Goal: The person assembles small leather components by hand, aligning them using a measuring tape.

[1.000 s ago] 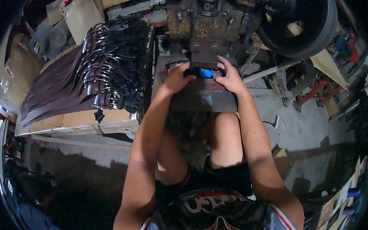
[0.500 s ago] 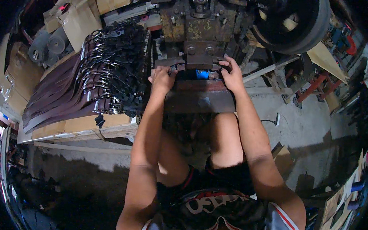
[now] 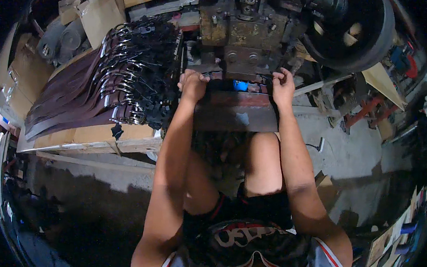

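The press head [image 3: 244, 35] blocks the plate's [image 3: 237, 110] far edge; stacked belts [image 3: 103, 97] crowd its left; its near edge lies open.

My left hand [image 3: 193, 85] and right hand [image 3: 283, 86] are resting at the far corners of the metal plate [image 3: 237, 111], which is sitting before the press machine [image 3: 244, 32]. Belts [image 3: 94, 92] are lying on the bench [image 3: 96, 138] to my left. The flywheel [image 3: 356, 32] is standing behind, right.

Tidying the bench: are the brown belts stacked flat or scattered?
Stacked flat: brown leather belts overlap in a fanned pile on the wooden board.
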The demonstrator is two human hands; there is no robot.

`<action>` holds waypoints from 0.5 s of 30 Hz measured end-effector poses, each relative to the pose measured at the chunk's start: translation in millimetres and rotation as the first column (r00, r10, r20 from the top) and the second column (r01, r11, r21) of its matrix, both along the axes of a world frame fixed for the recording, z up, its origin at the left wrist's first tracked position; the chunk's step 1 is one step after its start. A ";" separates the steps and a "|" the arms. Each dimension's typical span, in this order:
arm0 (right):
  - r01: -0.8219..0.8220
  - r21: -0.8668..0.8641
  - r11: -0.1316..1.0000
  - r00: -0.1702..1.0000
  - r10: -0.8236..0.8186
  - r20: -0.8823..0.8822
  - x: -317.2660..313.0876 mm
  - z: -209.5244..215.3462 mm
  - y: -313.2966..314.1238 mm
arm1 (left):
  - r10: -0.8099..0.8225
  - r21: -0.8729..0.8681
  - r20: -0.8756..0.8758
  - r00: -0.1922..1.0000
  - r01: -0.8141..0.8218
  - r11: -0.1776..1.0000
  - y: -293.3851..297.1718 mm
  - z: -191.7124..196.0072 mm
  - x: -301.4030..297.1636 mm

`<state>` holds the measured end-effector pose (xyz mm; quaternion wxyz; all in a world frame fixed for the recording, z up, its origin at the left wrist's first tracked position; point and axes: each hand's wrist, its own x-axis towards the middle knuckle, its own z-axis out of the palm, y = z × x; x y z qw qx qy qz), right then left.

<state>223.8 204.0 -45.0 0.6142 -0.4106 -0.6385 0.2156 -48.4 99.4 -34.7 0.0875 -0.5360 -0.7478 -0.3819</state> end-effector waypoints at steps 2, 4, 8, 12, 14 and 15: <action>-0.010 -0.002 1.000 0.999 0.010 -0.039 0.4 -0.8 0.4 | -0.006 -0.013 0.036 0.999 0.006 1.000 -2.1 4.9 -0.4; 0.009 -0.023 1.000 1.000 -0.009 -0.011 -1.0 0.6 -1.7 | 0.004 -0.075 0.085 0.996 0.002 0.997 -4.5 7.4 -2.9; -0.010 -0.068 0.998 0.999 0.007 -0.043 -1.7 3.5 -4.5 | 0.019 -0.087 0.089 0.996 -0.011 0.996 -7.0 8.6 -0.6; 0.023 0.019 1.000 0.995 -0.021 -0.098 -1.7 7.9 -7.0 | 0.015 -0.074 0.066 0.998 -0.010 0.997 -5.7 6.6 -0.9; 0.037 0.027 0.999 0.989 -0.032 -0.141 -2.5 11.4 -9.7 | 0.021 -0.086 0.054 0.998 -0.017 0.996 -5.1 5.5 -1.2; 0.073 0.050 0.996 0.991 -0.067 -0.118 -1.9 12.9 -10.3 | 0.026 -0.083 0.067 0.997 -0.020 0.996 -4.1 4.4 -1.3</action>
